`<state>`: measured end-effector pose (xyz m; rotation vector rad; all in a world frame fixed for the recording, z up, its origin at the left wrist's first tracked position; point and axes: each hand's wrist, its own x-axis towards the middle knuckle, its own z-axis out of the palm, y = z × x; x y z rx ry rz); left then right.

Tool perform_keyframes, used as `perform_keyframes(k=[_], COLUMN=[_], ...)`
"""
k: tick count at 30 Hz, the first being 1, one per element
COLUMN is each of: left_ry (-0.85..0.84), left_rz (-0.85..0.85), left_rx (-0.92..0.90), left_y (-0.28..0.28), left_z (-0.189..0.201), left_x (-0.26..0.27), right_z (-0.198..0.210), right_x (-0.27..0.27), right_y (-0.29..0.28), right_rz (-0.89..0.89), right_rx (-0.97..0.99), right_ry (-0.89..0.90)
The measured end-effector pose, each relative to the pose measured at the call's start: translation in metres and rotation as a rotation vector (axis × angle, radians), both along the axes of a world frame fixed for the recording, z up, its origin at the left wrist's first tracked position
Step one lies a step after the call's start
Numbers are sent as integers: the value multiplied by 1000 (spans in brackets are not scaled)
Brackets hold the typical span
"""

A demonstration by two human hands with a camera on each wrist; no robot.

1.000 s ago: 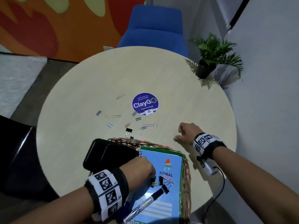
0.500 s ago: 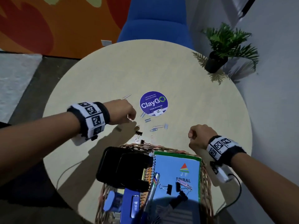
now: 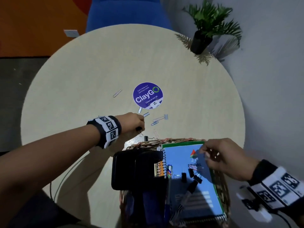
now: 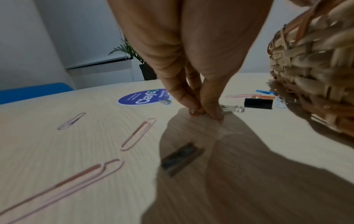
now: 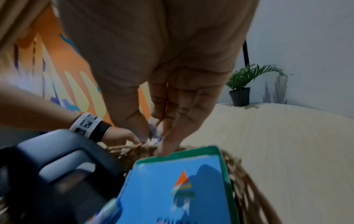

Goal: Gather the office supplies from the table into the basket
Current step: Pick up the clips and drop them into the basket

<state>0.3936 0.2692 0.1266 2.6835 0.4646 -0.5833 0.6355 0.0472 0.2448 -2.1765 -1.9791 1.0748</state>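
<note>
Pale wood-grain laminate covers the round table (image 3: 102, 63), where a person gathers scattered office supplies into a woven basket (image 3: 164, 141) at the near edge. The left hand (image 3: 134, 123) reaches down to the tabletop just beyond the basket, its fingertips (image 4: 214, 112) pressed together against the surface in a pinch; the wrist view shows something small and pinkish under them, too hidden to name. A black binder clip (image 4: 258, 103) and a clear one (image 4: 232, 108) lie just beside those fingers, between the hand and the basket wall. Paper clips (image 4: 138, 134) and small strips of staples (image 4: 181, 158) are strewn near the wrist, and more clips (image 3: 154, 123) lie near a purple round sticker (image 3: 147, 95) at the table's centre. The right hand (image 3: 220, 159) hovers over the basket, fingers drawn together above a blue spiral notebook (image 3: 185, 162); whether they hold anything cannot be told through the blur. The notebook lies in the basket with several black binder clips (image 3: 191, 175) and a pen (image 3: 168, 171) on or beside it, next to a black case (image 3: 131, 168). A potted plant (image 3: 204, 35) stands at the table's far right edge, and a blue chair (image 3: 128, 14) sits behind the table.
</note>
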Motion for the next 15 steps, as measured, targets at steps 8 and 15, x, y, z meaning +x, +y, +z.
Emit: perform_keyframes(k=[8,15], left_ry=[-230,-357], left_rz=[217,187], left_rx=[-108,-139], left_y=[-9,-100], left_z=[58,132], left_x=[-6,6], right_z=[-20,2], right_x=[-21,10], right_y=[-27,2], right_rz=[151,146], right_rx=[-144,-71], right_ry=[-164,-171])
